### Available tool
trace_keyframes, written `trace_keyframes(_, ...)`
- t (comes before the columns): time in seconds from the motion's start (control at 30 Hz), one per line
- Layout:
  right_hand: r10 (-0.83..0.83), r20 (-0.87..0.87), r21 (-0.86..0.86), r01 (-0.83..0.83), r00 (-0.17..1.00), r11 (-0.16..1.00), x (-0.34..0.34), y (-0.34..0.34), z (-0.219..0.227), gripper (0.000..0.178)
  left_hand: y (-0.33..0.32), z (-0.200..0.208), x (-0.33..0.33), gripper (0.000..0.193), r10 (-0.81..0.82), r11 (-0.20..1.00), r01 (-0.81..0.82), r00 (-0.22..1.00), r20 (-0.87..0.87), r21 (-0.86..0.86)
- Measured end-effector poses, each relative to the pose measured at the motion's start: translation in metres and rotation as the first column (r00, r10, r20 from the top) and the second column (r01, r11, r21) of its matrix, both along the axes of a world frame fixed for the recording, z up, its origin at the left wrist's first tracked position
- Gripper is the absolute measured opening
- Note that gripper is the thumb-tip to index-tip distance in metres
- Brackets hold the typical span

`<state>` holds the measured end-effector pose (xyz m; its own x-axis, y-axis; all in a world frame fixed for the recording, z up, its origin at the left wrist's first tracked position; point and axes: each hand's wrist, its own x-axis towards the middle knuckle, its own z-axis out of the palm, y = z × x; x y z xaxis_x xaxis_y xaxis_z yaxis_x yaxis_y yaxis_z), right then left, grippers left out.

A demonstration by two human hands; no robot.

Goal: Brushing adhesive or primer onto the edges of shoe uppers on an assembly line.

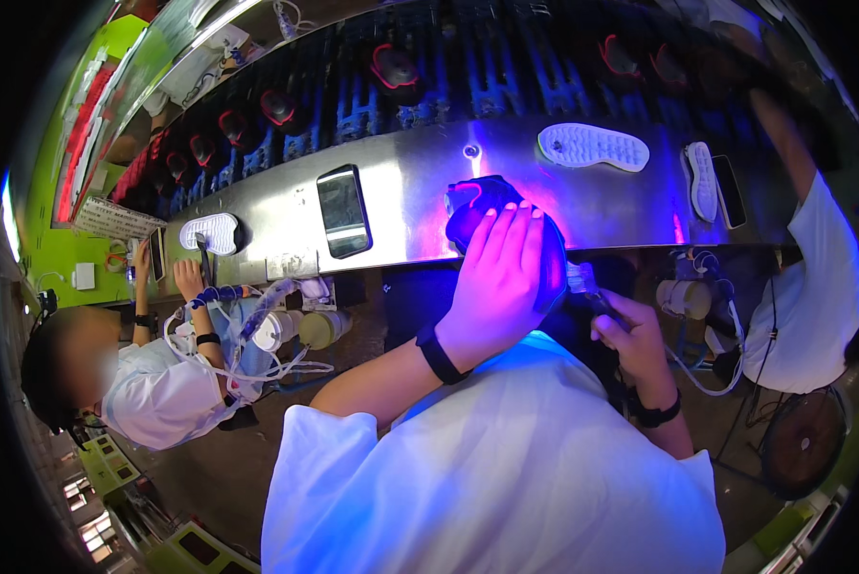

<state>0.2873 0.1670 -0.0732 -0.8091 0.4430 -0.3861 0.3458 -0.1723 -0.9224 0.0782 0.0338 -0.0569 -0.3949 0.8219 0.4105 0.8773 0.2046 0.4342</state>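
Observation:
My left hand [508, 251] lies over a dark shoe upper [466, 215] at the bench's front edge, its fingers stretched across the upper and holding it. Violet-blue light falls on the hand and the shoe, and a pink-red line glows along the shoe's edge. In my right hand [637, 335] is a brush [582, 278], gripped by its handle. Its pale bristle end is against or very close to the right end of the shoe; I cannot tell which. My palm hides much of the upper.
On the metal bench [405, 191] lie a phone [344, 212], a white shoe sole [594, 146] and another sole [702, 182]. Behind runs a dark conveyor [491, 72] carrying several red-edged shoe uppers. Co-workers sit left [176, 397] and right [812, 287]. Containers [326, 328] hang below the bench.

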Motion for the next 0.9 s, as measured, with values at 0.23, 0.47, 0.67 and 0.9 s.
trace_keyframes(0.23, -0.175, -0.001, 0.021, 0.175, 0.985, 0.984, 0.01, -0.011, 0.012, 0.041, 0.032, 0.005, -0.001, 0.066, 0.016, 1.0, -0.016, 0.999, -0.043, -0.01)
trace_keyframes(0.47, -0.219, -0.075, 0.543, 0.224, 0.973, 0.81, -0.019, 0.011, 0.04, 0.036, 0.06, 0.021, -0.021, 0.084, 0.044, 0.995, -0.041, 0.999, 0.03, -0.087)
trace_keyframes(0.67, -0.075, 0.065, 0.76, -0.001, 0.995, 0.65, -0.056, 0.048, 0.087, 0.036, 0.072, 0.026, -0.048, 0.084, 0.067, 0.997, -0.064, 0.99, 0.127, -0.03)
trace_keyframes(0.9, 0.006, 0.031, 0.824, -0.029, 1.0, 0.566, -0.093, 0.065, 0.071, 0.039, 0.068, 0.02, -0.084, 0.092, 0.105, 0.992, -0.088, 0.972, 0.209, -0.089)
